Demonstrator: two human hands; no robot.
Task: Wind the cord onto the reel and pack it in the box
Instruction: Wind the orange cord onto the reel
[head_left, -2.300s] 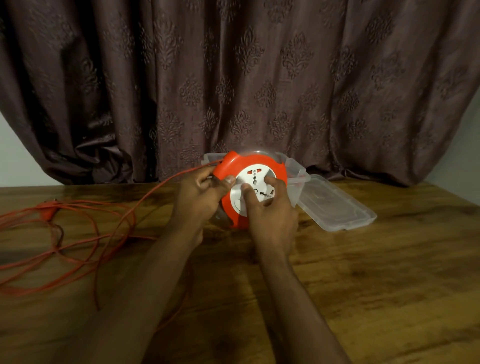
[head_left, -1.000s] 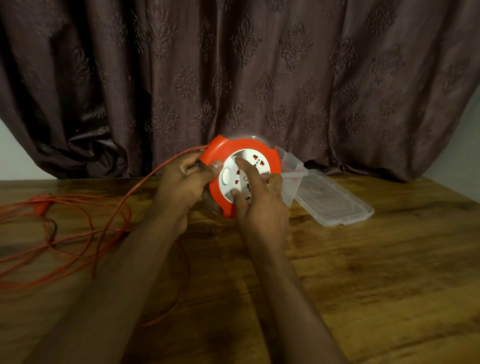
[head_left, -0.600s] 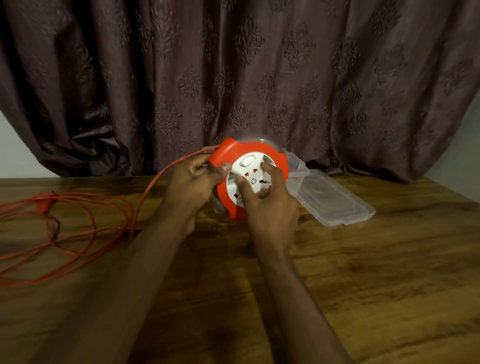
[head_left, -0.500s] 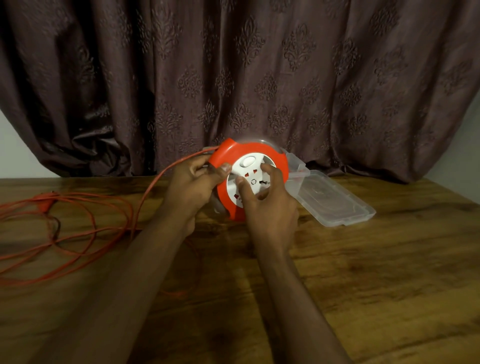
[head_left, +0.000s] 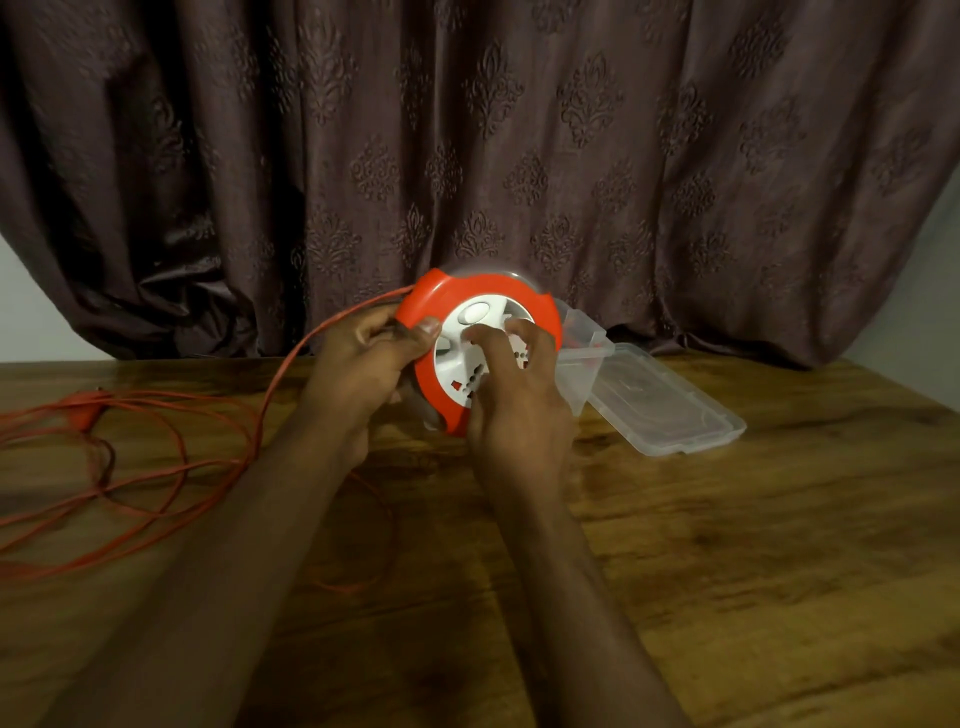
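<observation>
A: We see the reel (head_left: 457, 332): orange rim, white socket face with small red marks. The cord (head_left: 171, 470) is orange too.

B: Agreed. We note the box (head_left: 584, 343) and lid (head_left: 670, 410) are clear plastic; the curtain (head_left: 519, 156) is brownish-purple damask; the table (head_left: 753, 545) is brown woodgrain.

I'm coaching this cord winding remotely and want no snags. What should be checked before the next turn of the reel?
1. Left hand grips the reel by its orange rim: ok.
2. Right hand fingers on the white socket face, ready to turn: ok.
3. Cord feeds to the reel past the left hand: ok.
4. Loose cord free of knots: cannot tell; loops overlap on the table.
5. Box open, lid lying beside it: ok.
6. Winding finished: not ok.
</observation>
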